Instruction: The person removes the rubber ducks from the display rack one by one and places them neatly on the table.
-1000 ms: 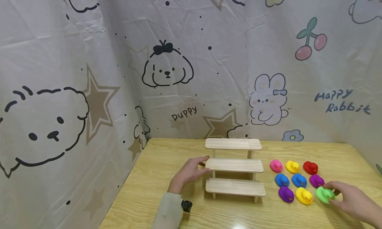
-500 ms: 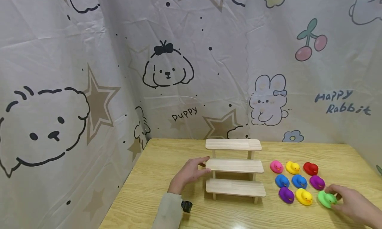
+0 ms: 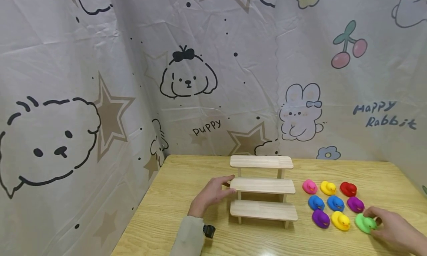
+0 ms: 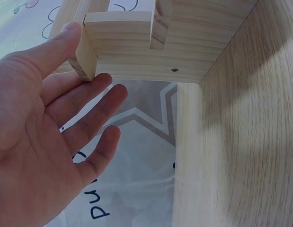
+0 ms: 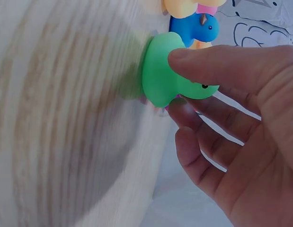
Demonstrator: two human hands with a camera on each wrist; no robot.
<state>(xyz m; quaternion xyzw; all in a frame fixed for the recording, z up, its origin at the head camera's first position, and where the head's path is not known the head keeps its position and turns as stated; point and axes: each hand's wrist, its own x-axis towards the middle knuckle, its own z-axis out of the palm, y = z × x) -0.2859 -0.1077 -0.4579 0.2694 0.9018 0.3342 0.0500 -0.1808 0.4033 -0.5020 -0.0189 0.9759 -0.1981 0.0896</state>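
Observation:
In the head view, my left hand [image 3: 211, 194] is at the left end of a three-step wooden display shelf [image 3: 262, 185]. Its thumb and index finger hold the end of the middle board from either side, while the other fingers [image 4: 100, 151] spread loosely in the left wrist view. My right hand [image 3: 393, 226] pinches a green rubber duck [image 3: 364, 223] at the front right corner of a group of ducks. In the right wrist view, the thumb lies on one side of the green duck [image 5: 161, 71] and fingertips on the other; its underside sits close to the table.
Other ducks stand in rows right of the shelf: pink [image 3: 310, 186], red [image 3: 348, 189], purple [image 3: 321, 219], yellow [image 3: 341, 221] and blue [image 3: 335, 203] among them. Patterned cloth [image 3: 220, 81] hangs behind and beside the wooden table [image 3: 160, 219].
The green duck and right hand have shifted slightly toward the near side and right, and the duck sits a little apart from the purple one. My left hand stays at the shelf.

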